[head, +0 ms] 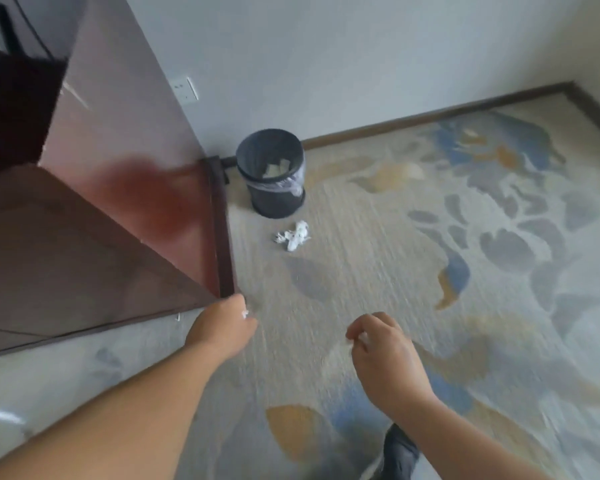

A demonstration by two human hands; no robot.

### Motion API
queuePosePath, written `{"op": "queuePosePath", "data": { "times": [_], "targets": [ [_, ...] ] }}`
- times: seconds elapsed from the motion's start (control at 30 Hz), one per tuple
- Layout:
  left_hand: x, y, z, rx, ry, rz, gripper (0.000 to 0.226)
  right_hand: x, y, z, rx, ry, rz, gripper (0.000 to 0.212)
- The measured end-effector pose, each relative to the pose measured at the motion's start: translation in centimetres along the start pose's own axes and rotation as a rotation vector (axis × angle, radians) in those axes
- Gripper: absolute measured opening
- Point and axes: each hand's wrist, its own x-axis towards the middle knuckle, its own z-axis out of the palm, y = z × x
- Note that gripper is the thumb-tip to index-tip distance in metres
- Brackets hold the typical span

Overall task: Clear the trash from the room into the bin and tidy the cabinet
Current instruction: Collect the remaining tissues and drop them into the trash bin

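Patterned carpet (361, 244) was shown beside the cabinet (84, 244). Paper (274, 168) was already binned; a crumpled tissue (293, 235) was left near the bin (278, 202). A white scrap (245, 313) was gripped by the left hand (222, 329); the curled right hand (385, 355) could not be judged.

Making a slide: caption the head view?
Mid-cleanup: left hand and right hand out over the carpet; crumpled tissue lies before the lined bin beside the cabinet.

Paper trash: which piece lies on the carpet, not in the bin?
The crumpled white tissue in front of the bin; the other scraps lie inside it.
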Motion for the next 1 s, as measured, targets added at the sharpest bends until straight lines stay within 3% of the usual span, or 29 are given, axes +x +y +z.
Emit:
{"op": "queuePosePath", "data": {
  "times": [0.27, 0.43, 0.73, 1.0],
  "targets": [
    [8.8, 6.5, -3.0, -0.081, 0.061, -0.040, 0.005, 14.2, -0.5, -6.8, -0.095, -0.078, -0.124, 0.024],
    [15.0, 8.9, -3.1, -0.152, -0.022, -0.004, 0.009, 24.0, -1.2, -7.9, -0.186, -0.154, -0.181, 0.024],
    [32.4, 8.5, -2.0, -0.274, -0.091, -0.039, 0.018, 43.1, -2.3, -1.2, -0.285, -0.250, -0.259, 0.022],
    [45.2, 6.2, 8.4, -0.259, -0.098, -0.137, 0.039, 55.6, 5.0, 9.8, -0.387, -0.388, -0.308, 0.027]
  ]
}}
